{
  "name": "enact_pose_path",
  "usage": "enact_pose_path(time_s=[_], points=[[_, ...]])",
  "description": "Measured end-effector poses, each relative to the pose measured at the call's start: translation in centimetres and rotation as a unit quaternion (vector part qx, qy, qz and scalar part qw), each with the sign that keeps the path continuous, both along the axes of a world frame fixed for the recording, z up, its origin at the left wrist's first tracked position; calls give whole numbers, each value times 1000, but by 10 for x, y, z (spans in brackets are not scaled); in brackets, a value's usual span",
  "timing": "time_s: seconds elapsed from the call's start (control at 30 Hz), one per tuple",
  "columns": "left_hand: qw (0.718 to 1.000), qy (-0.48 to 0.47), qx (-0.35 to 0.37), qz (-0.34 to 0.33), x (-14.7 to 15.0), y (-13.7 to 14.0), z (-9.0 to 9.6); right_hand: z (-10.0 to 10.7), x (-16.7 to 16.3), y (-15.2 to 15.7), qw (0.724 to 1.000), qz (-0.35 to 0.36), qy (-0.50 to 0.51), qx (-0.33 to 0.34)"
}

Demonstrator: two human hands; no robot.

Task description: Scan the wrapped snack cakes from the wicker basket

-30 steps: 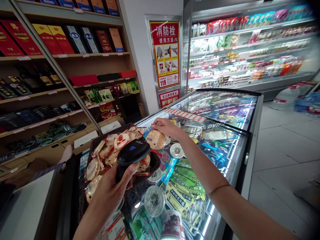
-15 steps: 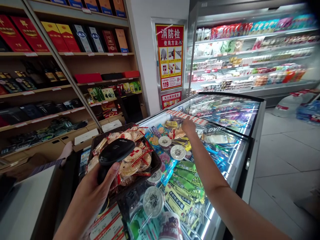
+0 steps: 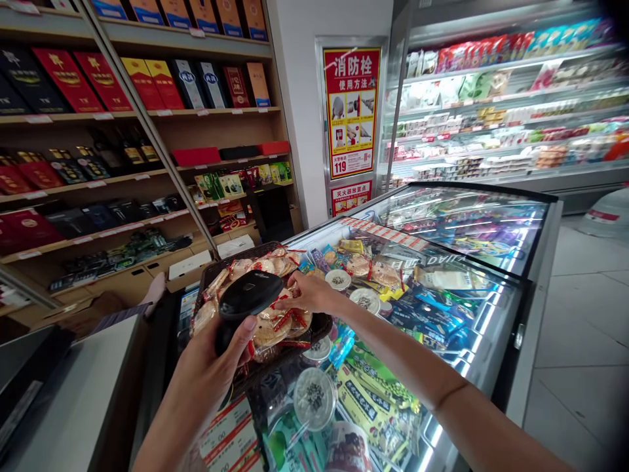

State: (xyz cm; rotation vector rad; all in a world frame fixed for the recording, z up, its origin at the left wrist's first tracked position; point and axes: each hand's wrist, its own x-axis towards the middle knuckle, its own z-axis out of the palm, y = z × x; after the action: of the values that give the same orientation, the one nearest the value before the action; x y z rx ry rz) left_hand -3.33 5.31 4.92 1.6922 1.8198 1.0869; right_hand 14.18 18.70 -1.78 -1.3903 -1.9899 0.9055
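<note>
My left hand [image 3: 206, 367] is closed around the handle of a black barcode scanner [image 3: 250, 295], held upright in front of a dark wicker basket [image 3: 322, 322]. The basket is heaped with clear-wrapped round crackers [image 3: 268, 328] with red printed strips. At its right side, my right hand [image 3: 309, 293] has its fingers bent onto a cracker packet; the fingertips are partly hidden among the wrappers. More cracker packets [image 3: 386, 273] lie on the freezer's glass, farther right. Lidded cups [image 3: 314, 398] and green ice-pop packs [image 3: 378, 370] show in the chest freezer below my right arm.
The chest freezer [image 3: 545, 262] stretches away ahead, with a striped label strip [image 3: 383, 232] across its glass. Wooden shelves [image 3: 221, 113] of boxes stand at left. A counter [image 3: 93, 387] is near left. Chilled shelves [image 3: 506, 98] and a large water bottle [image 3: 609, 213] are at right.
My right hand has come back from the freezer's glass to the basket, leaving cracker packets visible on the glass. My left hand still holds the scanner. The view has turned slightly left.
</note>
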Motion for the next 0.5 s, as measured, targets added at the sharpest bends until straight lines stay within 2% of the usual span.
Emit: enact_pose_path(time_s=[0.13, 0.23, 0.37, 0.43, 0.5], points=[[1000, -17, -10, -19, -5, 4, -5, -1, 12, 14, 984, -3, 157, -89], [998, -28, -22, -46, -8, 6, -7, 7, 30, 23, 973, 7, 202, -115], [998, -36, -22, -39, -5, 5, -5, 19, 57, 27, 990, 18, 127, -60], [999, -38, -16, -29, -2, 3, -3, 22, 67, 28, 992, 52, 113, -4], [999, -40, -16, -24, 2, 1, -1, 22, 74, 31, 984, 79, 139, 81]])
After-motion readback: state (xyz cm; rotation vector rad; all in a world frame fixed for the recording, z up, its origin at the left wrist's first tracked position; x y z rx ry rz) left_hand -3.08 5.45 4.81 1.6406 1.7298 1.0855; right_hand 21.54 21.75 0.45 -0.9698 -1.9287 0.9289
